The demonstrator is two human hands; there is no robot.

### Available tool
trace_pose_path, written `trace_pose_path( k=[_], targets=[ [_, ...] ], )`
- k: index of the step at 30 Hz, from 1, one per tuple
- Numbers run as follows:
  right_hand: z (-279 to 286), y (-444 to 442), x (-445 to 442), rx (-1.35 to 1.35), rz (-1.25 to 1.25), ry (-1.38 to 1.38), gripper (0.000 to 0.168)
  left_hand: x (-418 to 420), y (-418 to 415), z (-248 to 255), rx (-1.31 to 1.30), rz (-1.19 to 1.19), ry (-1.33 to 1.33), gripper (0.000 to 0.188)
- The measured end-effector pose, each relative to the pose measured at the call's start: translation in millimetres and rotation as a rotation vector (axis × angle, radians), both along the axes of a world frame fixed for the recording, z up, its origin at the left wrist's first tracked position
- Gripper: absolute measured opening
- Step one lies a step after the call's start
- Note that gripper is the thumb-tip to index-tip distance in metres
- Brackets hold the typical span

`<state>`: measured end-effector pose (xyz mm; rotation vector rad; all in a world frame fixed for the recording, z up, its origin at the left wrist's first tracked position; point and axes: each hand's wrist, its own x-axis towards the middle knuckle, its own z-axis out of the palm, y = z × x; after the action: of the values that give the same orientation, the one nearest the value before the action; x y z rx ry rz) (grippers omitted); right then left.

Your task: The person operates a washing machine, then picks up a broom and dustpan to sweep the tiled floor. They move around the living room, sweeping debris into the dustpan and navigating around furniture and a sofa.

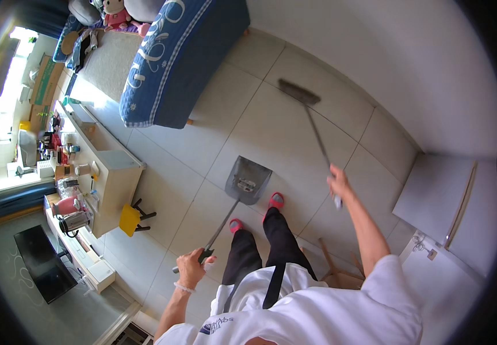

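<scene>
My left hand [191, 266] grips the upper handle of a long-handled dustpan [248, 172]. Its grey pan rests on the tiled floor [196, 164] just ahead of my feet, with some small debris or a label inside; which one I cannot tell. My right hand [339, 183] is closed around the handle of a broom [299, 91], close to the handle's light-coloured end. The broom's dark bristle head lies out ahead to the right, near the wall, apart from the dustpan.
A sofa with a blue patterned cover [162, 64] stands ahead on the left. Left of me are a cluttered cabinet [117, 172], a small yellow stool [129, 220] and a television [45, 264]. A wooden chair [339, 276] and a grey cabinet [432, 194] are on the right, below the white wall [373, 56].
</scene>
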<state>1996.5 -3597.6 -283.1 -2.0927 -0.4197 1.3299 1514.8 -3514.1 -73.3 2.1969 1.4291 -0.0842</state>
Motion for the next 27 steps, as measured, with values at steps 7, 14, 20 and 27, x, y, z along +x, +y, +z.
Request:
trace_pose_path(
  k=[7,14,20,27],
  targets=[
    [115.5,-161.4,-124.1,-0.225,0.287,0.264,0.063,0.2,8.4,0.9,-0.018,-0.041,0.046,0.043],
    [178.5,-158.9,-75.0,-0.198,-0.115,0.635,0.06,1.6,12.5,3.4,-0.009,-0.102,0.03,0.04],
    [158.0,-110.7,13.2,-0.046,-0.177,0.278,0.062,18.5,32.7,6.1,0.006,-0.113,-0.039,0.039],
    [60.3,-8.4,138.9,-0.032,-0.217,-0.107,0.055,24.9,51.7,-4.4,0.004,-0.199,-0.038,0.036]
  ],
)
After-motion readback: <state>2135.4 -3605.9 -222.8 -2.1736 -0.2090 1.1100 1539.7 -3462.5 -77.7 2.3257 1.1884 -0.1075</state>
